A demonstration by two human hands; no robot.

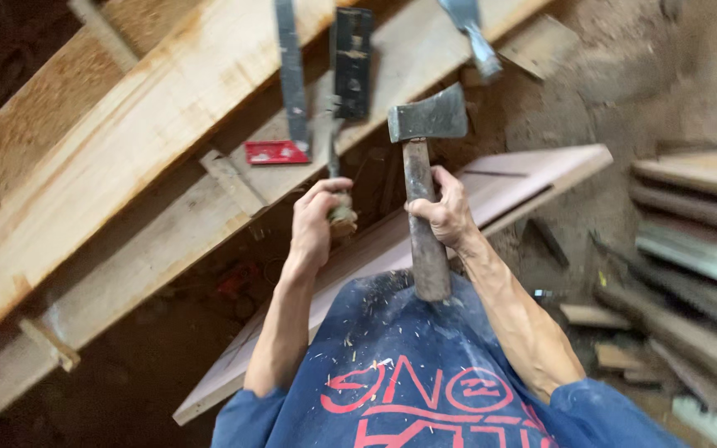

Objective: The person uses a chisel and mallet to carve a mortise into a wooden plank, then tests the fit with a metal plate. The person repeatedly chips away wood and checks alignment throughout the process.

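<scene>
Right hand [446, 211]: fingers curled and pressed together around the wooden handle of a hatchet [421, 166], gripped just below the head. Hatchet upright, grey steel head above the fist with its edge toward the right, handle butt ending over the blue shirt [425, 373].

Left hand [315, 222]: fingers closed tight around the wooden handle of a chisel [335, 178], thumb wrapped over the top. Chisel held roughly upright, thin metal shank rising above the fist, handle end showing beside the fingers. Blade tip lost against the tools behind; cannot tell where it ends.

Both hands near each other, not touching, held above a long pale pinkish board [533, 178] running diagonally from lower left to upper right. Contact between chisel and board not discernible.

Blue shirt: red lettering across it, speckled with pale wood chips.

Wide rough plank [126, 141]: pale wood, lying diagonally across the upper left. On or near it: a small red flat object [276, 152], a dark metal bar [291, 70], a dark rectangular tool body [352, 58], a grey metal blade [473, 33] near the top edge.

Stack of weathered planks [699, 241]: right edge, laid flat, greyish and brown.

Short wood offcuts [595, 315]: on the dirt floor [624, 75], between stack and right arm.
</scene>
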